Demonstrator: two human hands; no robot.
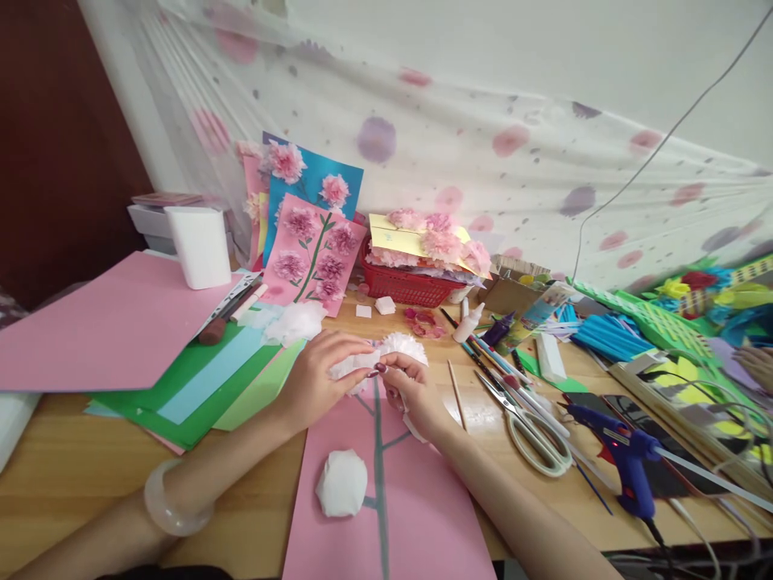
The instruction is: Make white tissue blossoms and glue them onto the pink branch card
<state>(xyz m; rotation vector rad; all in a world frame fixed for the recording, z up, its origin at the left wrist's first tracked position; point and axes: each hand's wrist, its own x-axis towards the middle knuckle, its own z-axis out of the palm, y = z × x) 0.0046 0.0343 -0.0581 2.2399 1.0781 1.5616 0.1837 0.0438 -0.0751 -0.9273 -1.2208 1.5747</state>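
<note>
My left hand (pixel 314 379) and my right hand (pixel 414 395) meet over the top of a pink card (pixel 423 499) with a drawn green-grey stem. Both pinch a white tissue-paper flower (pixel 404 348), its ruffled head sticking up behind my right fingers. A pale bangle sits on my left wrist. Lower on the card lies a second white tissue ball (pixel 341 482), untouched.
Scissors (pixel 531 427), pens and a wooden stick (pixel 457 383) lie right of the card, with a blue glue gun (pixel 625 455) beyond. A red basket (pixel 407 283), finished flower cards (pixel 314 254), a white cup (pixel 199 246) and stacked coloured paper (pixel 121 322) fill the back and left.
</note>
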